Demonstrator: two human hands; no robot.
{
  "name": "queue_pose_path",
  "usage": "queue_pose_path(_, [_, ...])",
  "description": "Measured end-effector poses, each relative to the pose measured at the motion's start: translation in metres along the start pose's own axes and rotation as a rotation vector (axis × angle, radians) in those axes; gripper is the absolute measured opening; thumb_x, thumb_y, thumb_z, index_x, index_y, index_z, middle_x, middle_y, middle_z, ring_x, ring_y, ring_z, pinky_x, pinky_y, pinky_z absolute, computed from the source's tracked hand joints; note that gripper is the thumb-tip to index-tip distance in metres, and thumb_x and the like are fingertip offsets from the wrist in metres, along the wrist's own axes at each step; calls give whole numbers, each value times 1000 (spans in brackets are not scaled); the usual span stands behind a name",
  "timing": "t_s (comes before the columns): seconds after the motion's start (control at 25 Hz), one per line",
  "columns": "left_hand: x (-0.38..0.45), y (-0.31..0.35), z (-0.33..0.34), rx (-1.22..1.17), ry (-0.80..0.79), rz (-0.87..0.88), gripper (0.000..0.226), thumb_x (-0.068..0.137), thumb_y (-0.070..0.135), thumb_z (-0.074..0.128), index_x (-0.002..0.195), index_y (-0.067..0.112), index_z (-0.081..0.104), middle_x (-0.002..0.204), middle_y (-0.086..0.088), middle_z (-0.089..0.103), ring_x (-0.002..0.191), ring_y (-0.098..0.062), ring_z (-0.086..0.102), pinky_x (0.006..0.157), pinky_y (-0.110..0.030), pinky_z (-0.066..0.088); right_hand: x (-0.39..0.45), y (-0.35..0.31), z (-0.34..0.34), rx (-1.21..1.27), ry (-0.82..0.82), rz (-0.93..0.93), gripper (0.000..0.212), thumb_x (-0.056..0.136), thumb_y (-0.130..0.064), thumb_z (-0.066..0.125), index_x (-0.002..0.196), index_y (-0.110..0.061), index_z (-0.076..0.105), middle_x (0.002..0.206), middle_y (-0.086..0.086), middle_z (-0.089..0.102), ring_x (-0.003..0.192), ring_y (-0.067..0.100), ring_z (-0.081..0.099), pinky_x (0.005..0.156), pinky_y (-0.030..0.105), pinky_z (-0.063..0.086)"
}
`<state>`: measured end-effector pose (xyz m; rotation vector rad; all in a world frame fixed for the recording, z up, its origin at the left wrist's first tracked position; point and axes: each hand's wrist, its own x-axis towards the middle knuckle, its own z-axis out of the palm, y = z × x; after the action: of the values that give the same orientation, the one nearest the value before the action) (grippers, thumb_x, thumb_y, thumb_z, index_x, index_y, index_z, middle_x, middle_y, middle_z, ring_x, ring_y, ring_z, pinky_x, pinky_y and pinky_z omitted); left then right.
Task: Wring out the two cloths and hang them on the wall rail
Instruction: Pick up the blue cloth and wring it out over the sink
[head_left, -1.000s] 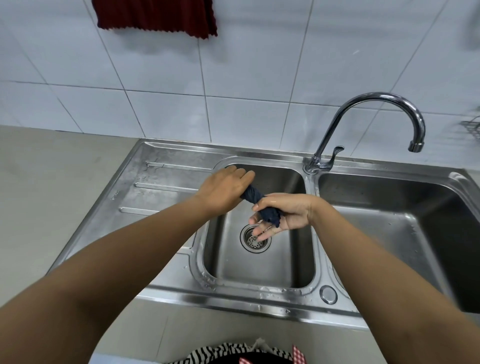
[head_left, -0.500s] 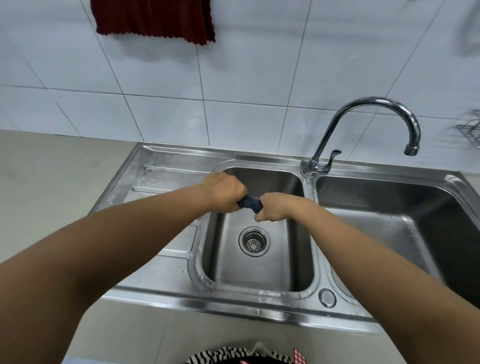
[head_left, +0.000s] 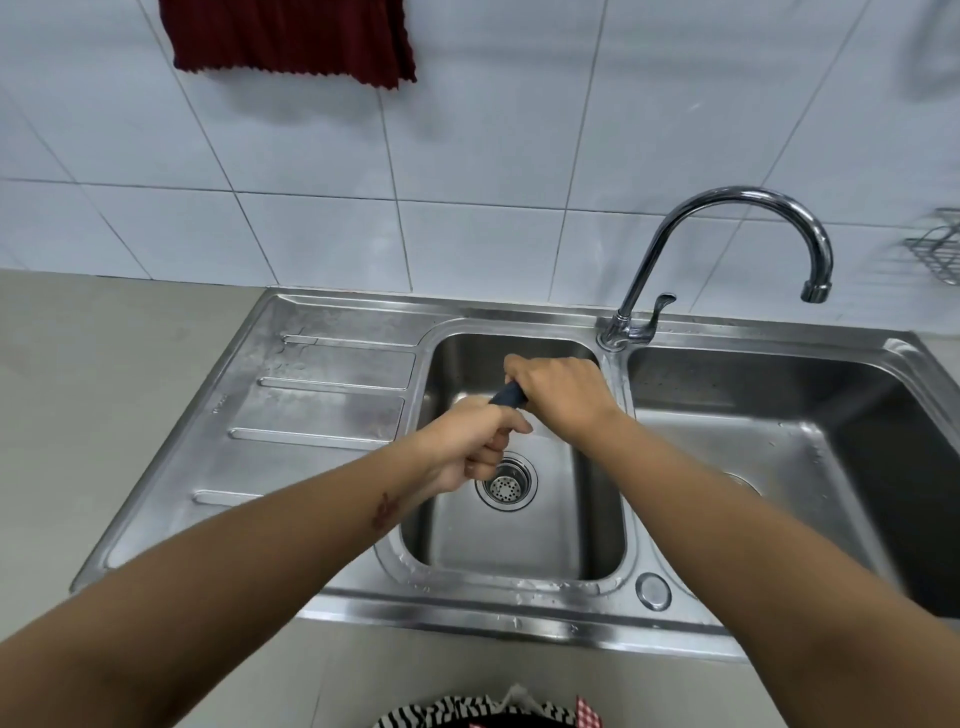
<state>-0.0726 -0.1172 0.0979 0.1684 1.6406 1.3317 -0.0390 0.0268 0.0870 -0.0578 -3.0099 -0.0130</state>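
1. Head view: dark blue cloth (head_left: 509, 396), twisted into a tight rope, only a short stretch visible between two fists above the small basin (head_left: 524, 551).
2. Left hand (head_left: 475, 447) curled round the near end, knuckles over the round perforated drain (head_left: 506, 486); right hand (head_left: 558, 397) curled round the far end, back of hand up.
3. Maroon cloth (head_left: 293, 39), ribbed with a zigzag hem, hanging flat on the wall at top left; rail out of frame.
4. Against half a second ago: fists no longer side by side, right farther back, left nearer and lower.
5. Brushed steel sink (head_left: 332, 410) with ridged drainboard, droplets along the rim, chrome gooseneck tap (head_left: 727, 200), pale grey tabletop (head_left: 104, 389), glossy white wall tiles (head_left: 519, 156).
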Motion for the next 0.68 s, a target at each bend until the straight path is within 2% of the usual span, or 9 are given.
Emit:
queue_pose_path(0.12, [-3,1,10,-254,-34,-11,31,86,7,54,64,21,37,43,7,22,34,-6,13,36,-16,8,-2,0,1,121,106,43,14,87,-21,55,100,-18,52,85,2,68,72,31,63,56,31,33])
queue_pose_path(0.28, [-7,3,20,-452,-71,-35,41,87,10,52,55,21,30,39,8,21,31,-6,14,34,-19,8,-3,-2,7,263,243,78,14,84,-18,58,91,-22,47,72,2,64,60,32,60,51,31,40])
queue_pose_path(0.44, [-5,2,26,-567,-112,-72,45,88,11,52,48,19,31,36,8,21,28,-6,15,31,-18,8,-3,0,9,275,259,70,14,84,-19,58,88,-22,45,70,1,64,58,31,59,51,33,47])
queue_pose_path(0.52, [-1,0,25,-509,-77,-61,36,88,11,53,57,17,37,37,8,23,28,-5,15,30,-17,10,-3,3,7,245,212,69,15,84,-18,58,89,-21,45,76,1,65,63,30,60,53,32,45])
queue_pose_path(0.6, [6,0,17,-306,10,6,18,90,13,56,76,16,46,42,8,25,31,-5,16,32,-16,11,-2,8,7,243,111,90,25,80,-14,60,93,-21,40,91,3,63,72,31,58,59,34,45])
queue_pose_path(0.68, [12,0,4,-87,85,73,15,90,20,62,83,19,48,47,8,28,36,-5,19,35,-18,13,0,13,8,363,77,149,38,76,-12,65,105,-17,42,109,6,55,85,29,56,68,36,45])
